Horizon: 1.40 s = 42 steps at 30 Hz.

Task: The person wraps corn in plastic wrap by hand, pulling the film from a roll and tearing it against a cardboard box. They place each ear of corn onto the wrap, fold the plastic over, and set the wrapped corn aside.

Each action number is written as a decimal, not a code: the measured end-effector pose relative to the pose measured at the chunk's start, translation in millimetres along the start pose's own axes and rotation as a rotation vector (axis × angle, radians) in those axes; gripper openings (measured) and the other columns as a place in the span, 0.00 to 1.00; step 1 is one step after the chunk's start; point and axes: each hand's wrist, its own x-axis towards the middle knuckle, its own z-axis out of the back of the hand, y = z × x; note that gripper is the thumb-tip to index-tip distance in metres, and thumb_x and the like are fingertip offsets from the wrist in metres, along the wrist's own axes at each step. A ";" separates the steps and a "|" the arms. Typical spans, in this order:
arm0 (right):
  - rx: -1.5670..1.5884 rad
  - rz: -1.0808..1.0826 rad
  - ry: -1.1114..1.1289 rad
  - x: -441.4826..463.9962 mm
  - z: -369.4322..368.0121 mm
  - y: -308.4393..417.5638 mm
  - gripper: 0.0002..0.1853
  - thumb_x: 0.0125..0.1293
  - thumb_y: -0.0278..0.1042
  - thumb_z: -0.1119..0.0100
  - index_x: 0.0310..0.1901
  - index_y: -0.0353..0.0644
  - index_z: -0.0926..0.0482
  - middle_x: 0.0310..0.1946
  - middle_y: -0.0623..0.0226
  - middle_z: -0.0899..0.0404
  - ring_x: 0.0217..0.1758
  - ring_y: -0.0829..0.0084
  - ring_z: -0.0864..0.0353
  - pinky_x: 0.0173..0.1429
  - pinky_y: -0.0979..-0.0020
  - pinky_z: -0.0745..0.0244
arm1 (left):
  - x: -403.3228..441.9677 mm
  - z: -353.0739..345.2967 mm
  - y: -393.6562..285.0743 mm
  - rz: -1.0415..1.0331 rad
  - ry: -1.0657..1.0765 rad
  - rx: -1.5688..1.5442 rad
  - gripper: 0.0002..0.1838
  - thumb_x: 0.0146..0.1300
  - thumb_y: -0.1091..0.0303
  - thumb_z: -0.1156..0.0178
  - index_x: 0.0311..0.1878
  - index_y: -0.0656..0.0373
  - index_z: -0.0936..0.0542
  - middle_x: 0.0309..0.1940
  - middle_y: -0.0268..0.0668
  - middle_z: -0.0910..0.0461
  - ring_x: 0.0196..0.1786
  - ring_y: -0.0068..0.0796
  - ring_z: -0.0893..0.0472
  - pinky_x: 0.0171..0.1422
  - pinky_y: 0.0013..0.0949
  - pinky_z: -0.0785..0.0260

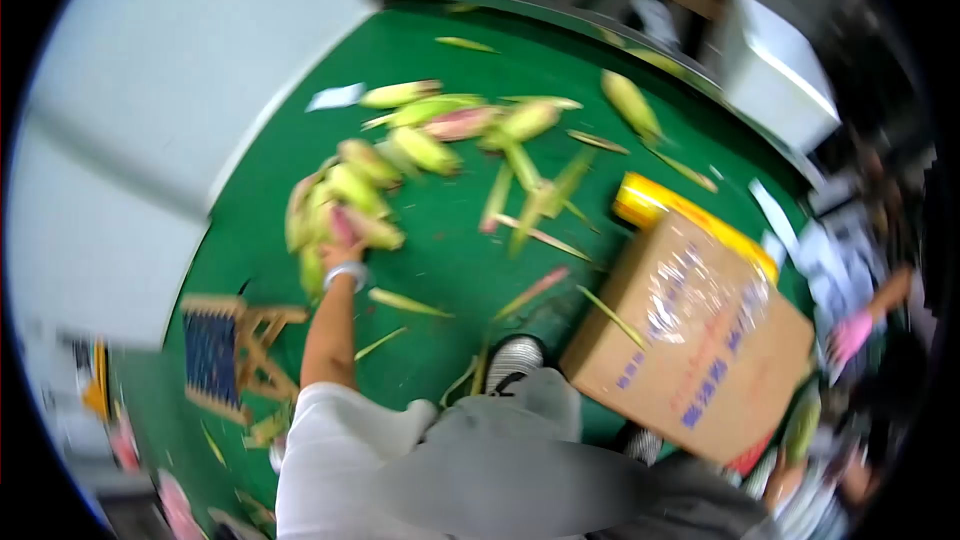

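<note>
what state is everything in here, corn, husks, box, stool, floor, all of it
corn: mostly in husk, some ears piled
loose husks: torn off, scattered
box: closed, clear plastic on top
yellow roll: on its side beside the box
stool: unfolded
floor: littered
left hand: at the corn pile, grip blurred

Husk-covered corn ears (353,190), yellow-green with some pink, are piled slantwise at ten o'clock and strewn towards one.
</note>
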 end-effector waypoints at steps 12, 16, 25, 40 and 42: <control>-0.517 -0.036 -0.002 21.2 -40.4 -8.9 0.31 0.48 0.39 0.33 0.53 0.43 0.35 0.38 0.49 0.24 0.43 0.51 0.23 0.44 0.54 0.28 | -51.7 18.7 -69.0 0.202 0.760 -1.161 0.27 0.56 0.37 0.48 0.49 0.47 0.27 0.32 0.31 0.22 0.32 0.31 0.22 0.29 0.34 0.27; -0.467 0.126 0.412 66.6 -36.5 169.9 0.15 0.61 0.47 0.48 0.35 0.42 0.21 0.26 0.54 0.24 0.38 0.55 0.22 0.36 0.59 0.27 | -208.3 59.7 -177.6 -0.545 1.011 -1.124 0.33 0.59 0.55 0.42 0.64 0.55 0.41 0.57 0.38 0.33 0.58 0.37 0.31 0.62 0.43 0.38; 0.950 -0.166 1.001 46.4 -86.7 180.9 0.17 0.66 0.43 0.47 0.28 0.37 0.21 0.28 0.63 0.19 0.29 0.77 0.19 0.34 0.76 0.25 | -461.8 31.1 -299.1 -1.729 0.783 -0.270 0.38 0.44 0.61 0.31 0.58 0.63 0.35 0.52 0.53 0.30 0.55 0.51 0.28 0.60 0.41 0.36; 1.266 -0.195 0.792 74.8 -107.7 138.8 0.10 0.59 0.31 0.47 0.23 0.35 0.25 0.28 0.62 0.22 0.37 0.68 0.22 0.49 0.67 0.26 | -462.4 4.8 -305.5 -1.562 1.095 -0.080 0.40 0.48 0.57 0.32 0.62 0.63 0.38 0.54 0.55 0.30 0.57 0.46 0.28 0.61 0.37 0.37; 1.722 -0.417 0.629 94.7 -62.2 136.8 0.17 0.60 0.31 0.49 0.13 0.41 0.33 0.32 0.63 0.25 0.42 0.70 0.25 0.53 0.69 0.30 | -461.5 9.9 -305.6 -1.544 1.130 -0.041 0.40 0.48 0.57 0.32 0.62 0.65 0.38 0.53 0.55 0.29 0.57 0.46 0.28 0.61 0.37 0.37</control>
